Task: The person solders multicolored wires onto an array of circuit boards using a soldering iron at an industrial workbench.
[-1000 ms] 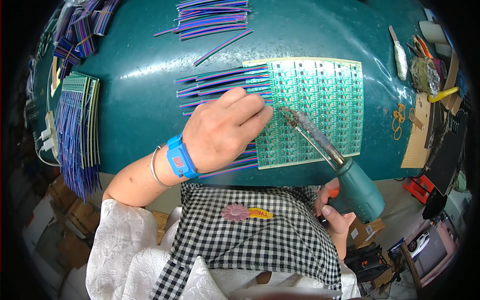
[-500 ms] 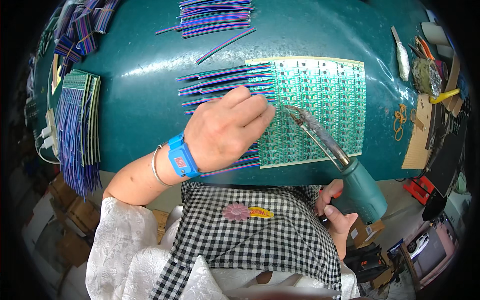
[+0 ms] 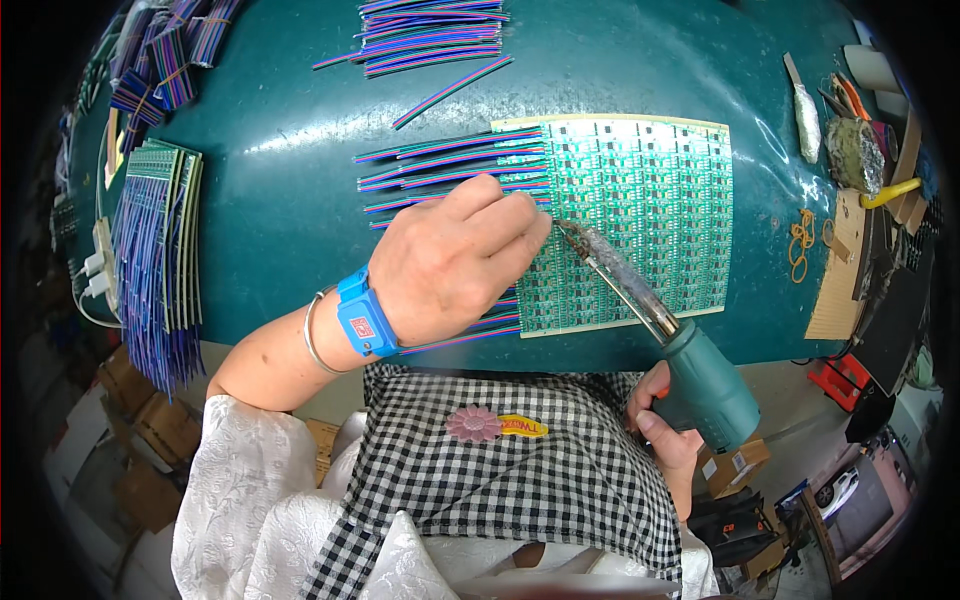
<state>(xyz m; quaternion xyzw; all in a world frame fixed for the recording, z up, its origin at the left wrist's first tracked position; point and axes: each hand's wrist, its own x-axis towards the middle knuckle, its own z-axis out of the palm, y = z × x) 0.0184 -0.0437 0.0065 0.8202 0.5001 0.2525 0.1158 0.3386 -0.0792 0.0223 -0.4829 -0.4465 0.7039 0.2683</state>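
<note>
A panel of small green circuit boards point(image 3: 640, 230) lies on the green tabletop. Several flat multicoloured ribbon cables point(image 3: 440, 170) stretch leftward from its left edge. My left hand point(image 3: 455, 255), with a blue wrist strap point(image 3: 366, 318), is closed in a pinch on a ribbon cable at that edge; its fingertips and the pinched end are largely hidden. In my right hand point(image 3: 665, 425), by the table's front edge, is a soldering gun point(image 3: 710, 385) with a green body, fingers wrapped round its grip. Its dark tip points up and left, close beside my left fingers, over the panel.
Loose ribbon cables point(image 3: 435, 40) lie at the far side, with a single cable point(image 3: 455, 90) apart. To the left are wired boards in a stack point(image 3: 160, 260) and bundled cables point(image 3: 170, 70). On the right sit rubber bands point(image 3: 801, 245), cardboard point(image 3: 838, 270) and assorted tools.
The soldering gun has shifted left, its tip coming from over the panel to right beside my left fingers. My right hand moved slightly along with it; my left hand stayed nearly still.
</note>
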